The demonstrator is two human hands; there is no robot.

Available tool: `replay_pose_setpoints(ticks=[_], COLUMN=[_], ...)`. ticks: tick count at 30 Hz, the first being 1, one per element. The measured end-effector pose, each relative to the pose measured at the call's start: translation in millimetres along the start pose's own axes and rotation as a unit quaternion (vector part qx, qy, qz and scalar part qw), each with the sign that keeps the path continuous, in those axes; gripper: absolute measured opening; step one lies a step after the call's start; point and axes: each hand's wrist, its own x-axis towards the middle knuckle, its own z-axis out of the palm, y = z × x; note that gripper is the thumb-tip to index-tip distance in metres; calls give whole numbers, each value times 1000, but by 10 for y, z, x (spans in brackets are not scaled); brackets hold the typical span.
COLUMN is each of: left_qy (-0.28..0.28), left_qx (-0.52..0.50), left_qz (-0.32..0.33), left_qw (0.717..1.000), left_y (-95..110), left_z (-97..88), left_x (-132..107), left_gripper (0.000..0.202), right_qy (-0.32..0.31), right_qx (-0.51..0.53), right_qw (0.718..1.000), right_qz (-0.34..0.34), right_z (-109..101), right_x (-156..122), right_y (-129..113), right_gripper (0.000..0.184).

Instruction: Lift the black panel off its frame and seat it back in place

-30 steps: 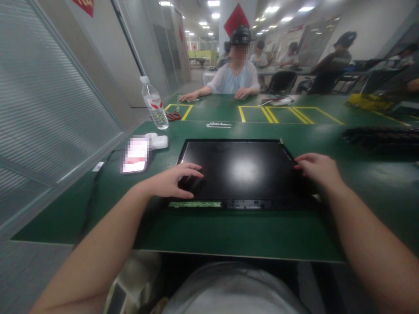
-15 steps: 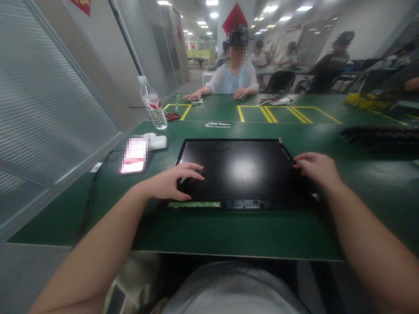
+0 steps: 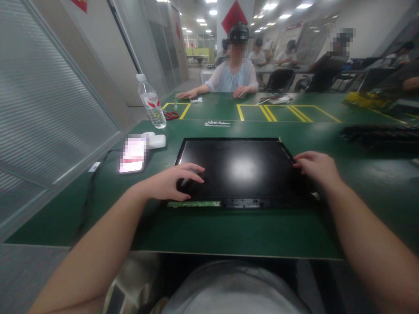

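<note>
A black flat screen panel [image 3: 225, 170] lies face up before me, with a bright reflection in its middle. Along its front edge, toward the left, runs a narrow green circuit board [image 3: 193, 203]. My left hand [image 3: 173, 181] rests at the panel's left side, fingers spread over the surface and thumb near the front edge. On the opposite side, my right hand [image 3: 316, 168] has thumb and fingers pinched together at the panel's right edge. What its fingertips grip there is partly hidden and dark.
Left of the panel are a lit phone [image 3: 132, 155], a white device [image 3: 157, 141] and a water bottle [image 3: 151, 104]. Red-handled scissors [image 3: 171, 115] and small white strips [image 3: 216, 124] lie farther back. A person [image 3: 234, 76] sits across the green table [image 3: 242, 233].
My hands and the panel hold nearly the same position. The view has shifted slightly. Across the table, the person's hand on the left has moved a little outward.
</note>
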Motion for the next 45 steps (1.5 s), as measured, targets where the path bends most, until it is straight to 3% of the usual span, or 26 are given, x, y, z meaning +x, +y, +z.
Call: replay_pose_setpoints(ticks=[16,20,22,25,30,36,41,45], left_qy=[-1,95,159,208,172,167,195,236], left_qx=[11,57,89,137,159,161,111,55], left_qz=[-15,-86,-139,-220,-324,-325,-312,-328], left_qw=[1000,990,973,943,917,917,923,913], left_y=[3,-136,-243,-402,-541,-571,-595,-574], left_z=[-20,-38,-30,-11,-8,2,4,12], left_x=[14,14,16,12,6,27,29,45], left_gripper=[42,48,59,73,65,53,42,35], right_qy=[1,6,10,25,59,-45,-56,-60], right_qx=[-1,4,5,5,-54,-98,-144,-162], right_qw=[1000,1000,1000,1000,996,994,987,984], right_qz=[-3,-18,-19,-15,-32,-15,-41,-48], right_z=[-18,0,1,-13,-18,68,133,159], right_x=[-32,-8,1,29,164,280,247,229], right_y=[-45,-9,8,48,181,271,237,233], right_gripper=[19,19,20,21,23,27,33,40])
